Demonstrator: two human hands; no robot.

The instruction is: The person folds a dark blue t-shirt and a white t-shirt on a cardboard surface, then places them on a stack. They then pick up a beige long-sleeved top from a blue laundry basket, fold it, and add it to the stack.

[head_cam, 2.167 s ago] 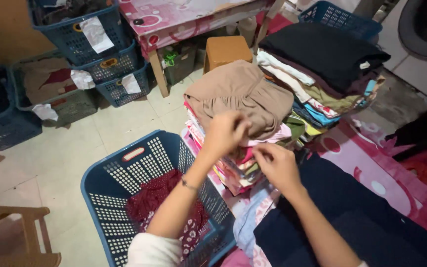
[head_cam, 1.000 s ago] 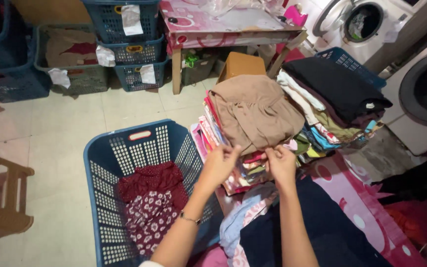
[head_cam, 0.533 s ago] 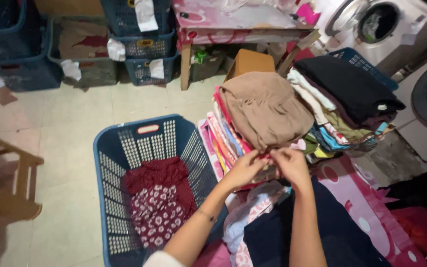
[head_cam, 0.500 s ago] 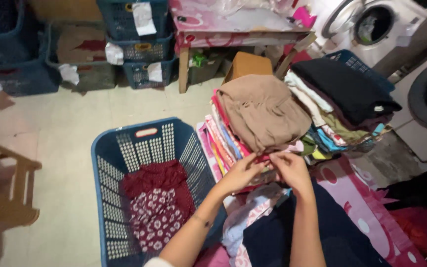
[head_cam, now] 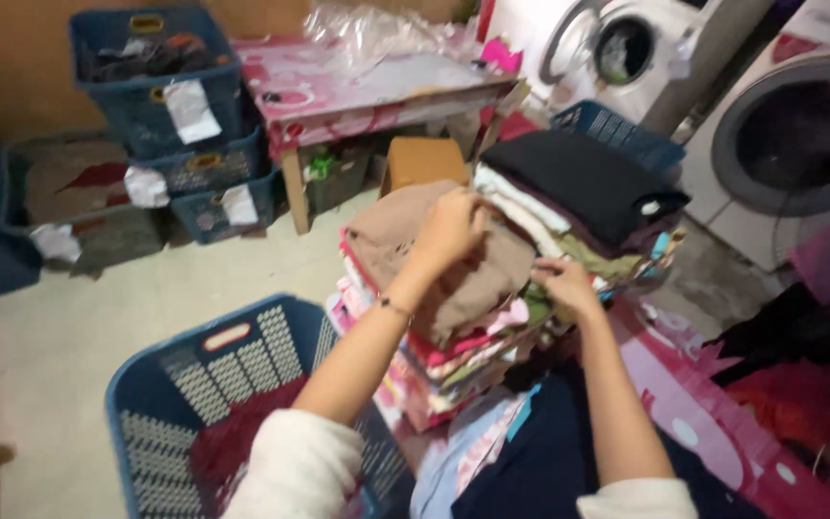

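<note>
Counts, head view:

Hands: two, a left hand (head_cam: 453, 226) and a right hand (head_cam: 561, 284), both on the clothes.

Stacks of folded clothes: two, a near stack (head_cam: 439, 317) topped by a tan garment and a far stack (head_cam: 583, 207) topped by a black one.

Blue laundry baskets: at least five. One near basket (head_cam: 184, 375), three stacked baskets (head_cam: 160, 96) at the wall, one behind the far stack (head_cam: 617, 130).

Washing machines: two (head_cam: 626, 48) (head_cam: 799, 144).

Tables: one pink table (head_cam: 377, 86).

Brown boxes: one (head_cam: 423, 161) beneath it.

Pale tiled floor (head_cam: 146, 288) (pink table (head_cam: 377, 91) behind)
</note>
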